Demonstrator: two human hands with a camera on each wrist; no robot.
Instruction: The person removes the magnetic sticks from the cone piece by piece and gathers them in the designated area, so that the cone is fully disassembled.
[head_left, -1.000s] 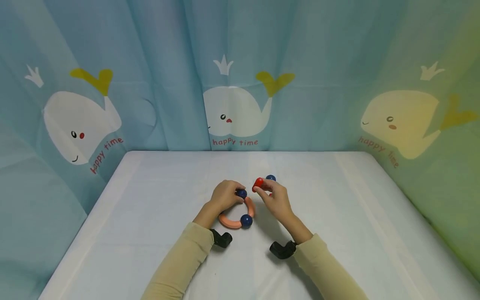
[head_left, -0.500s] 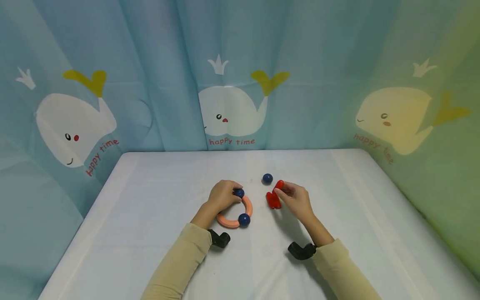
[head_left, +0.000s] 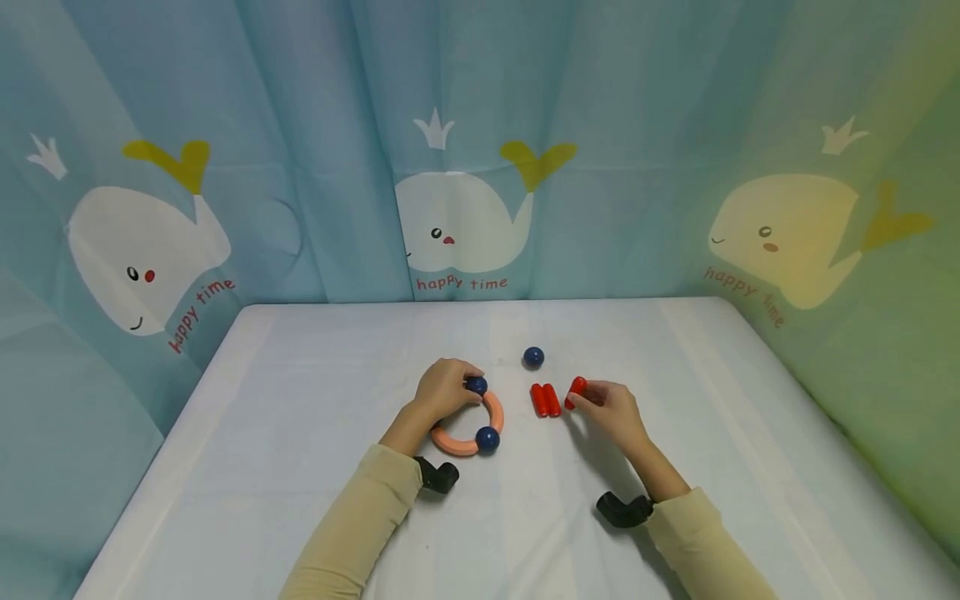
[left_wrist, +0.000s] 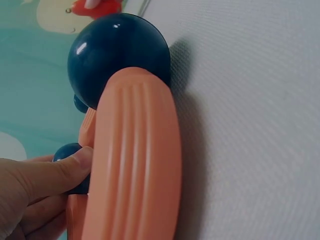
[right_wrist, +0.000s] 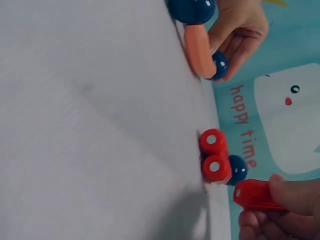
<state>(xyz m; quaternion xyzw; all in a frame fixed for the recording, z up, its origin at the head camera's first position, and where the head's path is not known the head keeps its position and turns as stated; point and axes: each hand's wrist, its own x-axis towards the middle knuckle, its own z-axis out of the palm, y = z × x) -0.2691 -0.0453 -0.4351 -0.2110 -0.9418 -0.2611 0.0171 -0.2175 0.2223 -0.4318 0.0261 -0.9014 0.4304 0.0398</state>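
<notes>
My left hand [head_left: 444, 389] pinches a dark blue ball [head_left: 477, 385] at the far side of a ring. Curved orange rods [left_wrist: 137, 165] and a second blue ball [head_left: 487, 439] at the near side make up the rest of that ring; its left part is partly covered by the hand. Between thumb and fingers, my right hand [head_left: 613, 413] pinches a short red rod [right_wrist: 256, 195], tilted, to the right of the ring. Just left of it, two matching red rods [head_left: 546, 400] lie side by side on the white table [head_left: 337, 375]. Their end faces show pale round discs in the right wrist view.
A loose blue ball [head_left: 533, 357] sits behind the red rod pair. Black wrist mounts [head_left: 625, 510] hang below both sleeves, close over the table. A blue-green curtain [head_left: 337, 208] with printed whales stands along the table's far edge and both sides.
My right hand has carried its red rod rightward, away from the ring and past the red pair, which now shows fully. My left hand stays on its ball. The head view has shifted slightly.
</notes>
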